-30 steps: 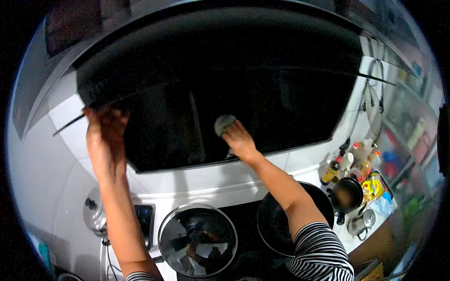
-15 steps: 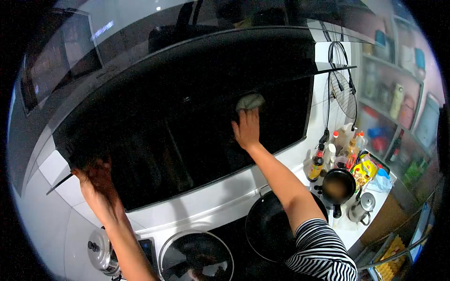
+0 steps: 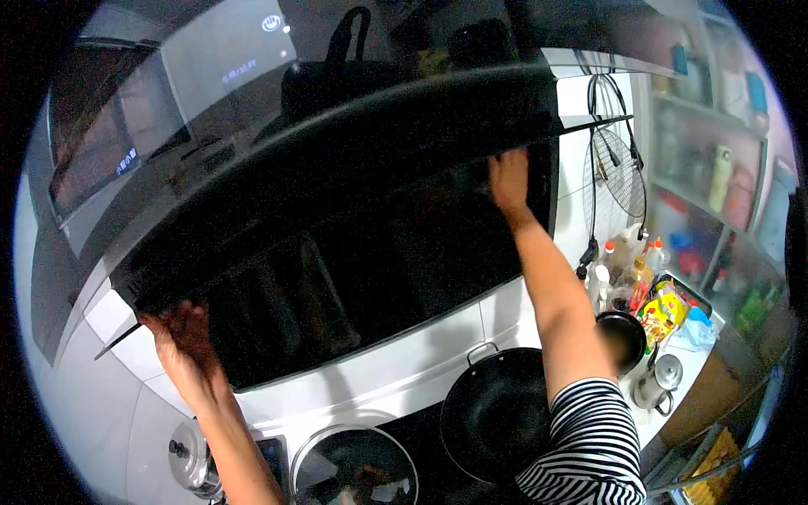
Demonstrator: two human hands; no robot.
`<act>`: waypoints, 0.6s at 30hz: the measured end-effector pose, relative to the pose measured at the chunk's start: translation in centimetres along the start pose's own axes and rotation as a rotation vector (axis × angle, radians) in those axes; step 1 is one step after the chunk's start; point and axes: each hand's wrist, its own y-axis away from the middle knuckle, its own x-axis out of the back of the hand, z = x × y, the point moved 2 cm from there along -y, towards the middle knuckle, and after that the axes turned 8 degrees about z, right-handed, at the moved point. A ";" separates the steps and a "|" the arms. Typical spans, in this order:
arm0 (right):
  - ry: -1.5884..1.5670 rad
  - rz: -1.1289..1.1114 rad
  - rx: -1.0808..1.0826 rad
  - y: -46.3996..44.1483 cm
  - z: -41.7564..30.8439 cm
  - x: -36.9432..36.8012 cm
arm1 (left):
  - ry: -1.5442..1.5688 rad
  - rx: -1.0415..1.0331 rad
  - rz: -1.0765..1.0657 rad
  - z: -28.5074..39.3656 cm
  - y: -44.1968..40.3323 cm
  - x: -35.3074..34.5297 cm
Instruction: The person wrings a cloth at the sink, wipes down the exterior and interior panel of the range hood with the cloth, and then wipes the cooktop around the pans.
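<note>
A wide black range hood with a glossy tilted flap (image 3: 337, 151) fills the middle of the view. My left hand (image 3: 187, 358) is at the flap's lower left corner, thumb on the outer side and fingers curled at the edge. Those fingers are dim against the dark surface. Up at the right end, my right hand (image 3: 510, 183) reaches over the black back panel (image 3: 421, 261), fingers stretched upward and their tips hidden by the flap's edge. The pale cloth seen under these fingers a moment earlier is out of sight behind the flap.
Below are a black wok (image 3: 497, 412), a pan with a glass lid (image 3: 353, 471) and a metal pot (image 3: 187, 454). On the right counter stand a small black pan (image 3: 627, 341), a metal jug (image 3: 661, 383) and several bottles (image 3: 627, 265). Cables (image 3: 593, 93) and a wire rack (image 3: 623, 172) hang nearby.
My right hand has moved right and up along the panel, and the cloth has gone out of sight. My left hand stays at the flap's corner. The view has shifted slightly.
</note>
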 end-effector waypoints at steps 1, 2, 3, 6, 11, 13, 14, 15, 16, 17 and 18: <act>0.021 0.010 0.002 0.4 1.2 0.5 | -0.013 0.003 0.007 0.0 0.0 0.1; 0.042 0.019 0.006 1.0 1.9 0.6 | 0.001 0.008 -0.053 0.0 -0.2 0.1; 0.039 0.008 0.007 1.7 1.8 0.6 | 0.021 0.014 -0.113 -0.1 -0.3 0.1; 0.026 0.033 -0.038 4.6 1.7 1.2 | 0.086 0.015 -0.152 -0.1 -0.3 -0.2; 0.078 0.086 -0.182 8.5 1.0 1.1 | 0.050 0.033 -0.207 0.2 0.5 -0.9; 0.155 0.227 -0.183 9.4 -0.3 1.4 | 0.029 0.054 -0.154 0.1 0.7 -1.0; 0.162 0.220 -0.185 10.1 -0.9 1.6 | 0.009 0.034 -0.112 0.1 0.7 -1.0; 0.171 0.202 -0.283 10.8 -1.1 1.6 | -0.007 0.011 -0.069 0.1 0.6 -0.9; 0.178 0.186 -0.381 11.3 -1.3 1.5 | -0.006 0.014 -0.070 -0.1 0.5 -0.8; 0.162 0.179 -0.494 11.6 -1.4 1.5 | -0.017 0.011 -0.102 -0.2 0.3 -0.6; 0.160 0.177 -0.492 11.7 -1.7 1.7 | -0.027 0.005 -0.132 -0.1 0.3 -0.5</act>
